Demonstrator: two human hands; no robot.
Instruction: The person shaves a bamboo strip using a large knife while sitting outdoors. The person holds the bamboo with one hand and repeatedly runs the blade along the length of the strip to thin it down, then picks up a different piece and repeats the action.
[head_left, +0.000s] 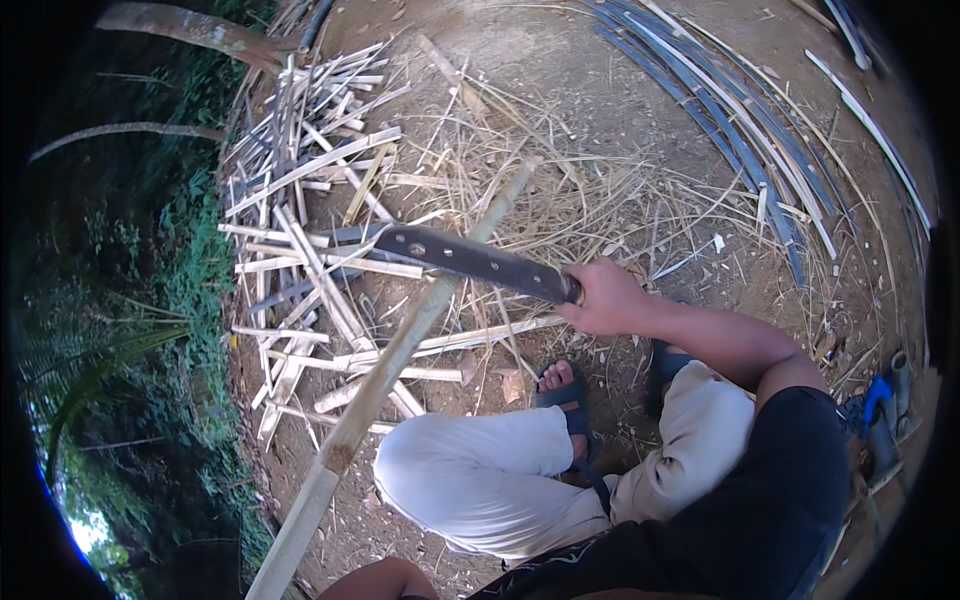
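My right hand [603,298] is closed around the handle of a machete [520,281]. Its wide dark blade has a row of round holes and points left, away from my hand. The blade lies across a long split bamboo strip [390,365], covering a short piece of it; I cannot tell if they touch. This strip slants from the lower left edge up to the middle, past my left knee, with a brown node partway along. Of my left arm only a part [385,580] shows at the bottom edge; the left hand is out of view.
Many cut bamboo strips [325,255] lie in a loose pile at left, beside green plants [190,300]. Thin shavings [590,190] cover the dirt beyond the blade. Long dark bamboo strips [715,100] lie at upper right. My sandalled foot [562,392] is close below the machete.
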